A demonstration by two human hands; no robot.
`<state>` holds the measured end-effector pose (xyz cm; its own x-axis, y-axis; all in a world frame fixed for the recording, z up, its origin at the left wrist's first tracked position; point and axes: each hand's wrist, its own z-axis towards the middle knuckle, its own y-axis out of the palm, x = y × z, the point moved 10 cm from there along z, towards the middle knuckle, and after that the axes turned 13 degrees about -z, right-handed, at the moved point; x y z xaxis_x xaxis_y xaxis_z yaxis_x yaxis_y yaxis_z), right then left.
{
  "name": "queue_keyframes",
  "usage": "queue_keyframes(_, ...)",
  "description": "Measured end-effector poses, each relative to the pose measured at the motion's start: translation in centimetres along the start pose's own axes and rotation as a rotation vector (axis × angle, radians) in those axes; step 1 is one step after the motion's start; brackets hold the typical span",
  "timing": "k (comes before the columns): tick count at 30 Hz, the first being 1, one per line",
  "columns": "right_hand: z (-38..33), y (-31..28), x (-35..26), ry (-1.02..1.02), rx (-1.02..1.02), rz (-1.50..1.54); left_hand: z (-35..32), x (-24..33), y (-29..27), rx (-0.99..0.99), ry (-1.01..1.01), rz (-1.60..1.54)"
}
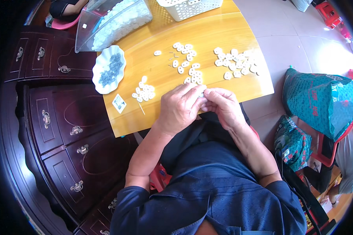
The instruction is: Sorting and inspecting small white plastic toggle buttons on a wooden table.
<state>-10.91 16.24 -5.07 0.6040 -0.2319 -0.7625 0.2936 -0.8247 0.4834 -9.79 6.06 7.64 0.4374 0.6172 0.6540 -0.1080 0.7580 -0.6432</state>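
My left hand (179, 105) and my right hand (224, 106) meet over the table's near edge. Their fingertips are pinched together on a small white plastic piece (202, 94), mostly covered by the fingers. Just beyond them lies a cluster of white oval two-holed pieces (195, 73), with several tiny metal pins (172, 55) scattered among others farther back. Another group of white ovals (239, 62) spreads to the right. A smaller pile of white pieces (144, 91) sits left of my left hand, beside a thin pale stick (141, 109).
On the table's left stand a scalloped white dish (100, 86) of small dark metal parts and a clear bin (84, 39) of white pieces. A white perforated basket (188, 11) is at the back. Dark drawers (82, 117) flank the left; teal bags (317, 102) stand right, near another person.
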Motion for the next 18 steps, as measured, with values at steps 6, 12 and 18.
queue_keyframes(6,-0.6,-0.7,-0.4,-0.036,0.029,-0.004,0.3,0.3,0.6,0.030,0.034,-0.042)
queue_keyframes(12,-1.4,-2.4,-0.6,-0.063,0.070,-0.005,0.7,0.9,1.9,0.007,0.011,-0.088)
queue_keyframes(18,-2.4,-3.3,-1.5,-0.105,0.056,0.019,1.2,1.7,2.5,0.024,-0.012,-0.196)
